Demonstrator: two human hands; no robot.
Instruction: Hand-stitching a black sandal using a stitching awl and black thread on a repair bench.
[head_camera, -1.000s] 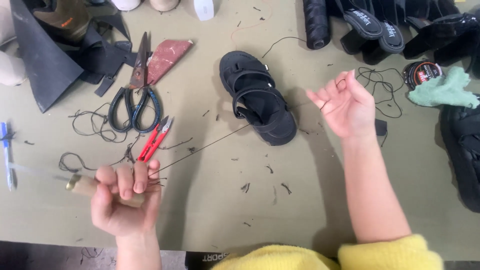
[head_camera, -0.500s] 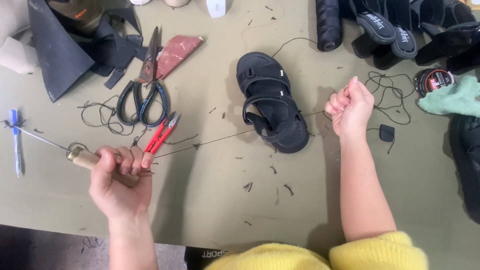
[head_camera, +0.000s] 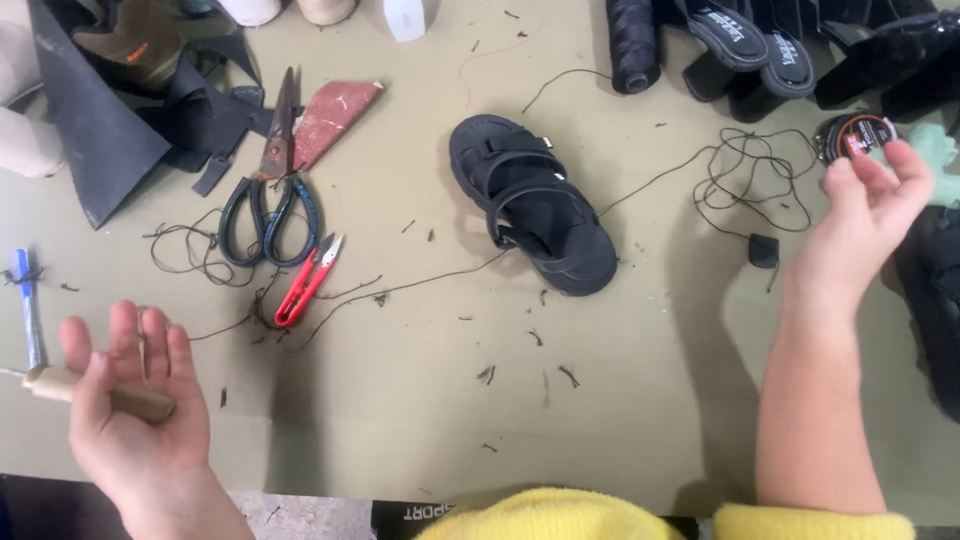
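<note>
- The left hand (head_camera: 135, 415) hovers palm up over the near left edge of the olive surface (head_camera: 620, 400), fingers loosely spread; a wooden-handled awl (head_camera: 95, 393) lies across the palm, so the grip is slack around the handle rather than clenched.
- The right hand (head_camera: 865, 215) is raised at the far right, palm open and fingers apart, its grip holding nothing I can make out.
- A black sandal (head_camera: 535, 205) lies in the middle of the surface, well apart from both hands.
- A dark thread (head_camera: 400, 290) runs from the sandal leftward toward the left hand; more thread sits in a loose tangle (head_camera: 750, 175) near the right hand.
- Red snips (head_camera: 305, 283) lie just beside large black-handled scissors (head_camera: 270, 190), left of the sandal.
- A round thread spool (head_camera: 850, 135) rests just beyond the right hand's fingertips.
</note>
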